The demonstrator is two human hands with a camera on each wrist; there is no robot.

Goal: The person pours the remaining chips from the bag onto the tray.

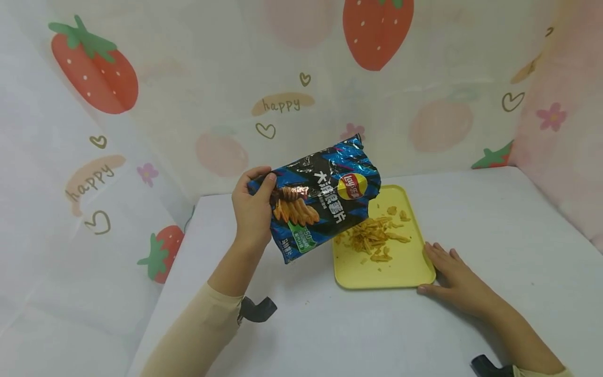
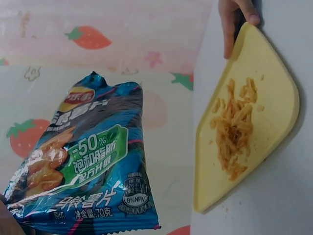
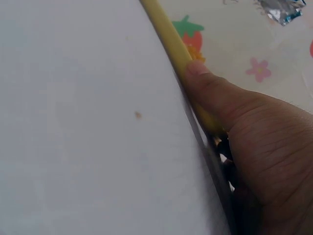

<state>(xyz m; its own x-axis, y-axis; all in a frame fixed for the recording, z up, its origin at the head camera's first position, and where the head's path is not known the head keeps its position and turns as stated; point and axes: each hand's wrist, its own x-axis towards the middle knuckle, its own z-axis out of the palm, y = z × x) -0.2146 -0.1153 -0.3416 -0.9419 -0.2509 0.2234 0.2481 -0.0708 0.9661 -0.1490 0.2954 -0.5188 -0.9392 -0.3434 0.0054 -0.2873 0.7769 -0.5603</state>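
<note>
My left hand (image 1: 253, 212) grips a blue and black potato chip bag (image 1: 313, 175) by one end, thumb on its printed front. The bag is tilted in the air, and its far end overlaps part of the yellow tray (image 1: 416, 269) in the head view. A heap of broken potato chips (image 2: 234, 132) lies on this tray, with loose bits around it. My right hand (image 1: 464, 288) rests at the tray's near right corner, fingers along the side and thumb at the front edge. In the right wrist view its thumb (image 3: 210, 88) touches the rim; the other fingers are hidden.
The tray lies on a white table (image 1: 301, 330), where small crumbs are scattered. Fabric walls (image 1: 226, 63) printed with strawberries, hearts and flowers stand behind and at both sides. Dark straps or mounts (image 1: 258, 309) sit by both wrists.
</note>
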